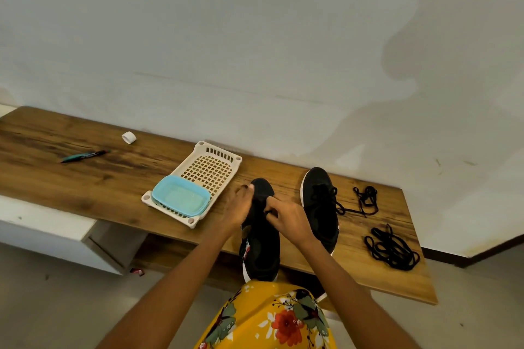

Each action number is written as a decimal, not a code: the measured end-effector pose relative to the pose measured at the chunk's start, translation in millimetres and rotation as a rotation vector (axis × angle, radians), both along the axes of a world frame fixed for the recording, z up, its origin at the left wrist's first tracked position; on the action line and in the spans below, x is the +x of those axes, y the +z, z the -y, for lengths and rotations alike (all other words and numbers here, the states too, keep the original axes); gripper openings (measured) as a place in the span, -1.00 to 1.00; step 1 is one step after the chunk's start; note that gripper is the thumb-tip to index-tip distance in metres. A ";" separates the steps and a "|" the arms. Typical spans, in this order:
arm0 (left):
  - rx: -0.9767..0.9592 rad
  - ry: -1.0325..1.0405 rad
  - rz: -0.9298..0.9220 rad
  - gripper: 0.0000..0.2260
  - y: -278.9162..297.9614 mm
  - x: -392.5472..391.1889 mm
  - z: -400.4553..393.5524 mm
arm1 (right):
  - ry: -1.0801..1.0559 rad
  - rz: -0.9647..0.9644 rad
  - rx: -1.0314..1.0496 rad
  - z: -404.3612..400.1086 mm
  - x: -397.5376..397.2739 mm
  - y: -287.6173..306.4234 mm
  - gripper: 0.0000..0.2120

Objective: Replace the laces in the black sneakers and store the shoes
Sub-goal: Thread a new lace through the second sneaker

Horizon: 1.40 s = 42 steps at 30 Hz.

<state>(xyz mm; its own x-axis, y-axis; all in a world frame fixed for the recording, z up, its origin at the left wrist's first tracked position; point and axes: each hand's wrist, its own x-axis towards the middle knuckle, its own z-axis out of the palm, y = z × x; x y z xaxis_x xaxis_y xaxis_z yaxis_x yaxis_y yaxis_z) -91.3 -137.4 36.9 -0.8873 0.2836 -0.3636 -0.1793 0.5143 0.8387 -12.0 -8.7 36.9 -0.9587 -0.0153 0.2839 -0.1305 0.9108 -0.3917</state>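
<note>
Near sneaker (259,238) lengthwise on desk (85,178), toe toward wall; left hand (236,207) grips toe, right hand (286,219) pinches lace (268,211).

A cream slotted basket (211,170) sits mid-desk (85,178) with a pale blue tub (181,198) nested in its near end. Toward the desk's left end lie a teal marker (84,156) and a white tape roll (129,137).

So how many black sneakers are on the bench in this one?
2. One sneaker lies in the middle at the near edge, with both hands on its lacing area. The other sneaker sits just right of it, laced, beside loose black laces. None seem hidden.
</note>
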 end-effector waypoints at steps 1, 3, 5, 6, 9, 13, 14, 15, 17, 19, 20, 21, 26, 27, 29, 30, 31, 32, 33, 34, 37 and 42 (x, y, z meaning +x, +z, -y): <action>0.235 0.249 0.113 -0.59 5.5 -0.1 -1.1 | -0.015 -0.004 -0.016 -0.6 2.6 -1.1 -0.92; 0.739 0.686 0.308 -0.70 13.5 -4.1 2.1 | -0.068 0.010 -0.098 -5.6 7.4 -7.4 -0.93; 1.052 0.889 0.369 -0.72 10.7 -19.0 14.3 | -0.133 0.027 -0.233 -10.5 11.8 -14.3 -0.93; 1.110 0.895 0.361 -0.74 9.2 -24.1 21.3 | -0.176 0.032 -0.347 -10.0 13.8 -15.1 -0.93; 0.849 0.702 0.236 -0.83 6.0 -32.2 31.8 | -0.369 0.027 -0.832 -4.2 14.7 -6.0 -0.95; 0.252 0.156 -0.155 -0.78 3.8 -30.1 33.7 | -0.606 -0.077 -1.381 -8.2 11.8 -0.7 -0.94; 0.186 0.072 -0.211 -0.78 3.5 -28.2 34.2 | -0.664 -0.118 -1.437 -12.3 11.7 -0.1 -0.93; 0.132 0.013 -0.238 -0.80 1.8 -26.8 35.2 | -0.725 -0.145 -1.459 -17.2 11.3 -0.1 -0.91; -0.005 -0.072 -0.266 -0.78 -4.0 -24.8 37.4 | -0.843 -0.174 -1.455 -28.6 13.2 -0.4 -0.86; -0.131 -0.149 -0.258 -0.72 -9.7 -21.5 41.1 | -0.939 -0.170 -1.437 -37.5 16.2 -1.2 -0.80; -0.176 -0.173 -0.250 -0.73 -11.9 -19.0 43.0 | -0.971 -0.159 -1.441 -39.8 18.3 -2.0 -0.79; -0.207 -0.189 -0.247 -0.74 -15.0 -16.4 45.0 | -0.998 -0.150 -1.446 -42.0 21.0 -3.1 -0.78; -0.272 -0.291 -0.078 -0.71 -19.0 -13.0 52.2 | -1.064 -0.162 -1.493 -45.3 27.1 4.3 -0.76; -0.327 -0.338 -0.057 -0.69 -16.4 -15.2 52.5 | -1.079 -0.203 -1.492 -47.2 26.4 9.6 -0.73; -0.527 -0.425 -0.063 -0.63 -9.3 -19.4 49.9 | -1.071 -0.254 -1.384 -49.7 26.5 22.9 -0.67; -0.648 -0.448 -0.091 -0.59 -5.2 -20.2 47.6 | -1.039 -0.245 -1.284 -49.7 26.7 27.9 -0.66; -0.754 -0.468 -0.140 -0.58 -0.4 -20.0 44.1 | -0.988 -0.214 -1.157 -49.2 27.1 31.0 -0.69; -0.827 -0.482 -0.219 -0.58 4.8 -18.3 38.3 | -0.912 -0.158 -1.015 -47.2 26.9 32.1 -0.73; -0.850 -0.481 -0.318 -0.59 9.3 -15.7 32.2 | -0.809 -0.075 -0.871 -44.8 25.9 30.4 -0.78; -0.819 -0.474 -0.431 -0.60 13.1 -13.3 25.9 | -0.691 0.025 -0.737 -40.8 24.6 26.9 -0.79; -0.517 -0.615 -0.562 -0.67 15.9 -4.8 12.0 | -0.371 0.275 -0.416 -21.0 19.8 11.8 -0.73; -0.392 -0.747 -0.502 -0.78 13.7 2.8 3.4 | -0.177 0.468 -0.094 2.6 16.3 -5.4 -0.69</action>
<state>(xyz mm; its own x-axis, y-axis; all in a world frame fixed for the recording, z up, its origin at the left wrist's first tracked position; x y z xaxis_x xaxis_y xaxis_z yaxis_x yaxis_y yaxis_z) -88.5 -140.9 50.6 -0.6055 0.7748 -0.1816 0.6363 0.6084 0.4743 4.3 -11.4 31.5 -0.9691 0.1641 -0.1842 0.2318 0.8609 -0.4529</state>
